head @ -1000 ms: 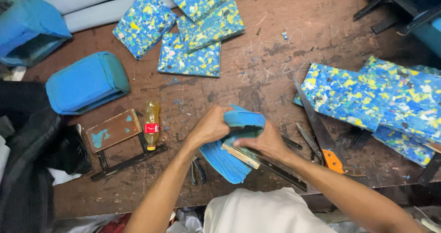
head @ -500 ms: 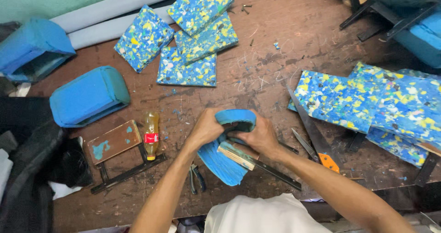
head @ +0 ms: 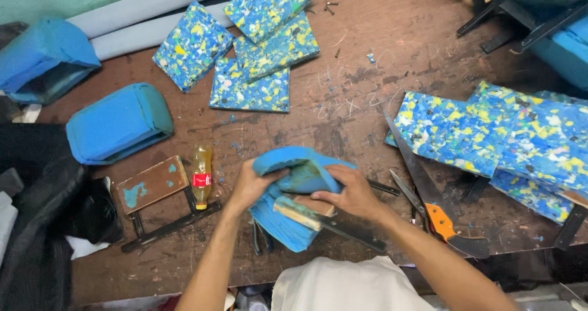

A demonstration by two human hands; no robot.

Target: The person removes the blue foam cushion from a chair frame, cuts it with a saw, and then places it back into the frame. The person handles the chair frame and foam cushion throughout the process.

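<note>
The brown worktop (head: 367,115) carries speckled blue-and-yellow foam slabs (head: 490,133) well to the right of the fingers and more foam squares (head: 257,53) beyond them. Directly under both hands lies a blue fabric cover (head: 300,176) being folded over a small padded wooden armrest piece (head: 303,210), its long axis running from near-left to far-right. The left hand (head: 251,185) pinches the fabric's left edge while the right hand (head: 346,191) presses down with fingers curled over the top; an orange-handled knife (head: 441,219) lies just right of the right hand.
</note>
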